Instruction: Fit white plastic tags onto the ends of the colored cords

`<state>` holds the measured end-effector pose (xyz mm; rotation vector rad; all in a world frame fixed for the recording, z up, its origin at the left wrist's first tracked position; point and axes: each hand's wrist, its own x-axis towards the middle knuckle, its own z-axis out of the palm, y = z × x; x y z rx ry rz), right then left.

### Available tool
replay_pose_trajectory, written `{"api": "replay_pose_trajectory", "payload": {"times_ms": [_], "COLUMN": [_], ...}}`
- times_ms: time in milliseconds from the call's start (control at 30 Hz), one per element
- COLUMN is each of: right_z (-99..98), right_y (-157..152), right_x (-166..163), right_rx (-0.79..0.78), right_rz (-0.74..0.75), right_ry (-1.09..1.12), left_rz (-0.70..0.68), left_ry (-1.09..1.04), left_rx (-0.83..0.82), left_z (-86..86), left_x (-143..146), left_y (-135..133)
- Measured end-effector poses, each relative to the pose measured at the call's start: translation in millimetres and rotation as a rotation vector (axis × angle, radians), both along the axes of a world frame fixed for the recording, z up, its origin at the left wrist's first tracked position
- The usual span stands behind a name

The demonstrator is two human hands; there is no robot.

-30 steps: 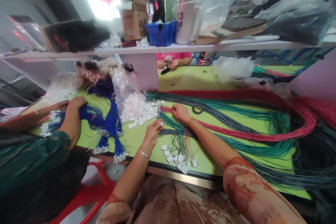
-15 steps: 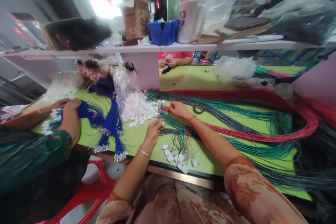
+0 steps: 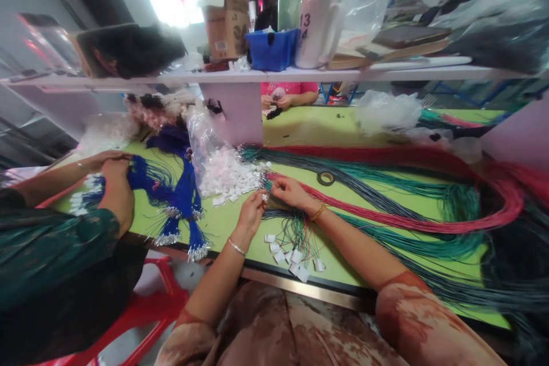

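My left hand (image 3: 251,213) is closed in a pinch around a small white connector (image 3: 265,198). Just to its right, my right hand (image 3: 292,192) has thumb and fingers pressed together, close to the connector; whatever sits between those fingertips is too small to make out. Metal-tipped ends of a red wire bundle (image 3: 326,199) and green wires lie right by both hands. Below them, several white connectors (image 3: 295,256) with thin green and red wires rest near the table's front edge. Behind my left hand spreads a pile of loose white connectors (image 3: 229,180), partly in a clear plastic bag (image 3: 201,131).
A tape roll (image 3: 326,178) lies beyond my right hand. Long green wires (image 3: 398,243) run rightward across the green table. At left, a co-worker's hands (image 3: 116,163) are by blue wires (image 3: 143,174). A shelf (image 3: 240,76) crosses above; another person sits behind it.
My right hand has drawn back slightly from the wire ends, down toward my left hand. My left hand keeps its pinch on the connector. The view has shifted slightly.
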<state>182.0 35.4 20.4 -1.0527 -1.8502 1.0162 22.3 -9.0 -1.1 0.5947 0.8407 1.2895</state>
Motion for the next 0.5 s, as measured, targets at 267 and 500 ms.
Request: {"api": "replay_pose_trajectory", "payload": {"times_ms": [267, 500], "right_z": [-12.5, -6.4], "right_y": [-17, -27], "right_x": [2, -4], "right_rx": [-0.055, 0.082], "right_rz": [-0.021, -0.048], "right_ry": [0.070, -0.083], "left_rz": [-0.002, -0.005], "left_ry": [0.007, 0.093], "left_rx": [-0.004, -0.008], "left_z": [-3.3, -5.3], "left_x": [1, 5], "left_y": [2, 0]}}
